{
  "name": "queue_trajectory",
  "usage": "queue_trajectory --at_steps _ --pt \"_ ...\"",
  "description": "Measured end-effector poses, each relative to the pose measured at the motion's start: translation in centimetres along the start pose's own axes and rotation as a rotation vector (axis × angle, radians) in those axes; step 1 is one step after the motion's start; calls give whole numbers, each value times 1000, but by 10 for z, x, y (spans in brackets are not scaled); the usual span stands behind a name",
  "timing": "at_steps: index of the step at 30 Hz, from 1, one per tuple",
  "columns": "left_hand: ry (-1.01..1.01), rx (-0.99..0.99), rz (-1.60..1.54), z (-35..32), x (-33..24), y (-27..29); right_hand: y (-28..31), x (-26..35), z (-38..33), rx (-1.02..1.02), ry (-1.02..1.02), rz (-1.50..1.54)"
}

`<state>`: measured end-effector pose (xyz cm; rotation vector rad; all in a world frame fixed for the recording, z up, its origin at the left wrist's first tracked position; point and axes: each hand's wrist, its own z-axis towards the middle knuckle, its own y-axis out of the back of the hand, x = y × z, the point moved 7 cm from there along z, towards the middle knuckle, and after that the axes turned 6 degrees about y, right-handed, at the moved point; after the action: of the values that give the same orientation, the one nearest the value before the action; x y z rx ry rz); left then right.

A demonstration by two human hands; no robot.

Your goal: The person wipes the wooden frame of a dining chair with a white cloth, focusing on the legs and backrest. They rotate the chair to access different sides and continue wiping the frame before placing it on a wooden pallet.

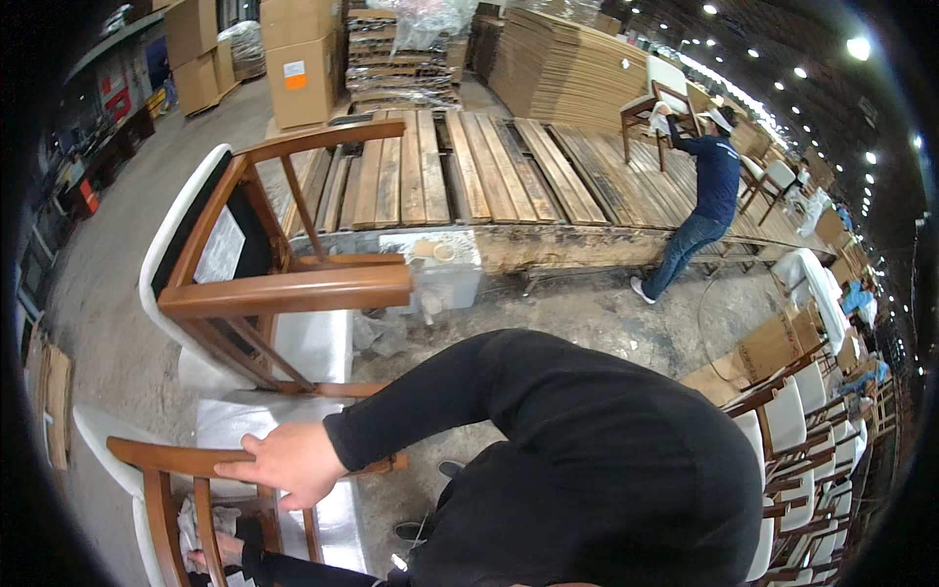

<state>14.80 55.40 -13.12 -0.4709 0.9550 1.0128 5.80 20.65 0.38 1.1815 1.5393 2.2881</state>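
Observation:
A wooden-framed chair with white upholstery lies tipped at the lower left. My right hand [293,465], reaching in from above, grips its brown frame rail [181,456], with one finger stretched along the wood. Lower down, partly behind the slats, my left hand [227,550] is closed on a crumpled whitish cloth [201,519] inside the frame. Just beyond, a second chair [284,293] lies on its side with its legs pointing right and its dark underside showing. Silvery-white foam sheeting [323,352] lies beneath both chairs.
A long slatted wooden platform [489,166] runs across the back. Beside it a co-worker [714,176] in dark blue handles another chair [665,93]. Rows of chairs [797,430] stand at the right. Cardboard boxes [298,64] and flat cardboard [567,64] are stacked behind.

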Motion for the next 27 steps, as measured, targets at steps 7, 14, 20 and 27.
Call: queue_trajectory --at_steps 7,14,20,27 --pt "-28 29 -4 8 -8 -3 -1 2 1 34 -3 10" --pt "47 -23 -108 22 29 22 -7 -5 13 36 8 -5" --pt "113 -108 -304 -11 39 14 -3 -4 12 97 -58 -32" --pt "34 164 -182 -22 6 25 3 14 15 64 -19 -28"
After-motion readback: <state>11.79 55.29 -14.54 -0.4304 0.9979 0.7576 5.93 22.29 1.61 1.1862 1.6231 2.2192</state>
